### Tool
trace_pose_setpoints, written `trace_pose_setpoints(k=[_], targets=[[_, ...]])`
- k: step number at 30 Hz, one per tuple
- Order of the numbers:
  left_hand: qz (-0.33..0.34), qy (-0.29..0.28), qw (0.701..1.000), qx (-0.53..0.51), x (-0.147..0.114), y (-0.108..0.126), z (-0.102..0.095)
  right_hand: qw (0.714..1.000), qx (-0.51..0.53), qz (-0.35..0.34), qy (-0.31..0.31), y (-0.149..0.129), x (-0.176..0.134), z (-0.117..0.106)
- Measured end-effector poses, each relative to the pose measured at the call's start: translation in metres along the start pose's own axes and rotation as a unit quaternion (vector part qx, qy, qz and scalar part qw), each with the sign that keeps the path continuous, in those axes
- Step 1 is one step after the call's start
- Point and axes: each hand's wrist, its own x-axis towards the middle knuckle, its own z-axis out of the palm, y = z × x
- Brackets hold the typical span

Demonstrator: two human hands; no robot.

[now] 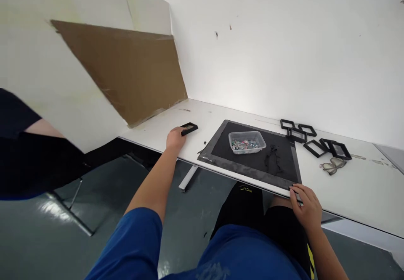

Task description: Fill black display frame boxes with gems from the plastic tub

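Note:
My left hand [176, 139] reaches out over the left part of the white table, its fingers closed on the near end of a small black rectangular frame [190, 127]. At the table's front edge, my right hand [307, 206] is closed around a thin dark stick-like tool [296, 196]; most of it is hidden by the fingers. Between the hands lies a black mat [217, 150] with grey taped borders. On it stands a clear plastic container [248, 150] holding many small mixed pieces. Thin black strips [273, 159] lie in a loose tangle beside the container.
Several black frames [298, 135] lie overlapping at the back right, with eyeglasses [333, 166] in front of them. A white partition with a brown panel [132, 70] borders the table's left side. Another person's dark clothing [19, 158] shows at far left.

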Motion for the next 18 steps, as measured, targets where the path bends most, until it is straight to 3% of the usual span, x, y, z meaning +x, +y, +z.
trace_pose_setpoints(k=[4, 10, 14, 18], targets=[[0.006, -0.049, 0.998, 0.029, 0.022, -0.007, 0.009, 0.999, -0.030, 0.007, 0.027, -0.006, -0.005, 0.007], [0.022, -0.122, 0.986, 0.107, 0.079, 0.006, 0.000, 0.996, -0.074, 0.047, 0.024, -0.022, -0.008, 0.016], [-0.018, -0.108, 0.979, 0.169, 0.107, 0.015, 0.007, 0.994, -0.084, 0.071, 0.025, -0.029, -0.006, 0.018], [-0.003, -0.077, 0.978, 0.192, 0.118, 0.016, 0.018, 0.994, -0.080, 0.073, 0.027, -0.034, -0.003, 0.018]])
